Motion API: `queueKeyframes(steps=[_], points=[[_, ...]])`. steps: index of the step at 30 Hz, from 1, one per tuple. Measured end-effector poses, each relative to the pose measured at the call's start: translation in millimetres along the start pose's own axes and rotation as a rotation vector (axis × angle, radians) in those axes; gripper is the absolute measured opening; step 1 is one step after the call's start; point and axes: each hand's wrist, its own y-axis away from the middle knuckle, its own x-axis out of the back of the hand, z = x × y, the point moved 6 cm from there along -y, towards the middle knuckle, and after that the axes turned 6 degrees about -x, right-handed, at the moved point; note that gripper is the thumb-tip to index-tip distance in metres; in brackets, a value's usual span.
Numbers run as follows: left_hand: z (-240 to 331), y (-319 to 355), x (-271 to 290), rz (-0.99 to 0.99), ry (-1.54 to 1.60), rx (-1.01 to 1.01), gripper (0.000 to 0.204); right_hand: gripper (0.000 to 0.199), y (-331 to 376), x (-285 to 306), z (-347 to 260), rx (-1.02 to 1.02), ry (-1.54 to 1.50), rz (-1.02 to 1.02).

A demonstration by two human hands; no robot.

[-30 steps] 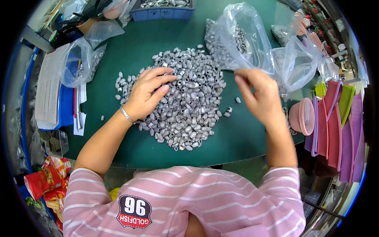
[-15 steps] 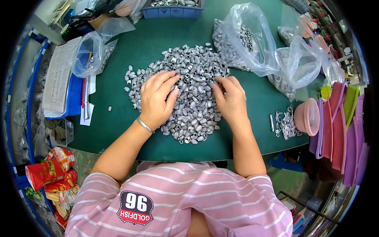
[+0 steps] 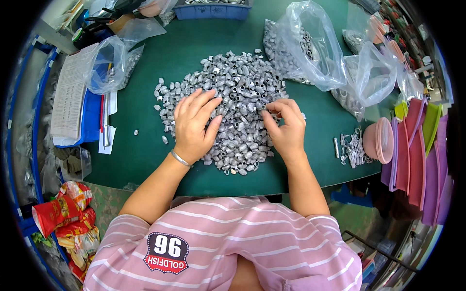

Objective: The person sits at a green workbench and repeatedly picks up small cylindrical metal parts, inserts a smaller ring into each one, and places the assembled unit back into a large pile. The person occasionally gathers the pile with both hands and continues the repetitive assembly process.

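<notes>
A broad heap of small grey metal parts (image 3: 238, 104), rounded and hollow, lies on the green table in front of me. My left hand (image 3: 196, 123) rests on the heap's left side, fingers spread and palm down, with a metal bangle at the wrist. On the right side of the heap, my right hand (image 3: 285, 127) has thumb and forefinger closed in a pinch. A small grey metal part (image 3: 265, 110) shows between those fingertips, partly covered by them.
Clear plastic bags (image 3: 315, 53) of similar parts stand at the back right. A blue bin (image 3: 212, 12) sits at the far edge. Papers (image 3: 70, 97) lie left; a pink cup (image 3: 377, 140) and thin metal pieces (image 3: 353, 150) are right. One loose part (image 3: 136, 132) lies apart.
My left hand has stayed on the heap with fingers a little more spread. My right fingertips have shifted slightly down and drawn together on a part. A few parts near the left hand have moved.
</notes>
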Motion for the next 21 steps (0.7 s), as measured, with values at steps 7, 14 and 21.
queueKeyframes(steps=[7,14,21], points=[[-1.5,0.8,0.2,-0.004,0.022,0.000,0.031,0.016,14.9,3.9,-12.7,0.010,-0.188,-0.014],[-1.3,0.3,1.3,-0.035,0.014,-0.003,0.031,0.022,21.2,10.5,-26.4,0.172,-0.082,0.050],[-4.3,1.7,-0.7,-0.030,0.030,0.012,0.030,0.031,34.2,-3.8,-0.6,-0.540,-0.875,-0.017]])
